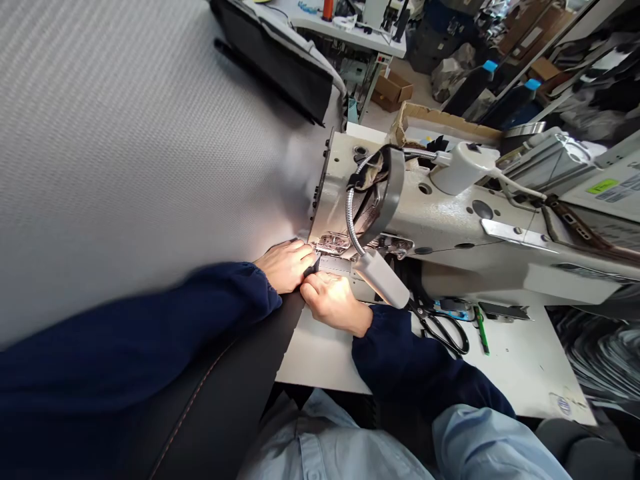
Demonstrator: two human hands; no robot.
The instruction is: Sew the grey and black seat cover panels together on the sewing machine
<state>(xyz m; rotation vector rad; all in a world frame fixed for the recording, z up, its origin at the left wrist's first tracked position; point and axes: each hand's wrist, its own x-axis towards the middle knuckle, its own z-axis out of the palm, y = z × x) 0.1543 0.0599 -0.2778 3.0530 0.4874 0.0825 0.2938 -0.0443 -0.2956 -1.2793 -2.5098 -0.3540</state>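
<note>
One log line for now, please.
left hand: on dark panel; right hand: at panel edge, beside left; sewing machine: alongside; lamp: lit

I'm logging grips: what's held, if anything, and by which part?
The right hand appears to grip the dark stitched panel by its edge; the left hand's grip is unclear.

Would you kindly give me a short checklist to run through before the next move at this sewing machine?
1. Left hand at the sewing end of the machine: ok.
2. Right hand at the edge of the dark material: ok.
3. Lamp lighting the spot: ok, both hands are brightly lit.
4. Fingertips clear of the needle: cannot tell, the needle is not plainly visible.
5. Material edges aligned: cannot tell, the hands hide them.
6. Scissors clear of the right sleeve: cannot tell, the handles lie close beside it.
</note>
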